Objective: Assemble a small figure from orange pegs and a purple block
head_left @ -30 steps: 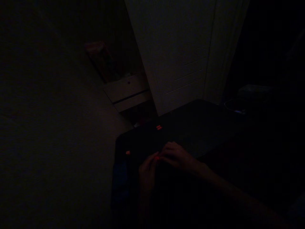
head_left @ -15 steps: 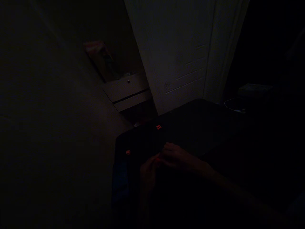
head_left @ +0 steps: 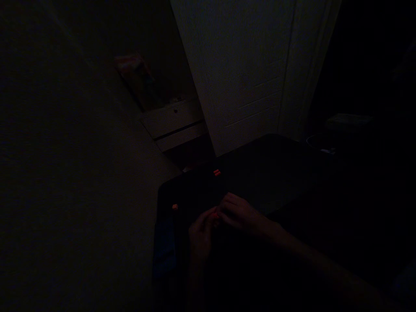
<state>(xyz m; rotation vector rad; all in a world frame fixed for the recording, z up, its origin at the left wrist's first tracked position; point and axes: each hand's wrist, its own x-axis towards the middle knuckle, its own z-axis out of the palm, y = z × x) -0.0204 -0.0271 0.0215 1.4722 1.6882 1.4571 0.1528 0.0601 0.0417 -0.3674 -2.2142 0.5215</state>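
Observation:
The room is very dark. My left hand (head_left: 200,234) and my right hand (head_left: 239,213) meet fingertip to fingertip over a dark table (head_left: 276,173). Between the fingertips shows a small orange-red piece (head_left: 214,214), pinched by both hands as far as the dim light lets me see. Two more small orange-red pieces lie on the table: a pair (head_left: 216,173) farther back and a single one (head_left: 174,207) near the left edge.
A pale door (head_left: 247,69) stands behind the table. To its left a low pale drawer unit (head_left: 173,123) sits against the wall, with a dim reddish object (head_left: 131,69) above it. A blue thing (head_left: 164,245) hangs at the table's left edge. A white cable (head_left: 320,149) lies at right.
Both hands stay in nearly the same place with only slight finger movement; the orange-red piece remains between the fingertips.

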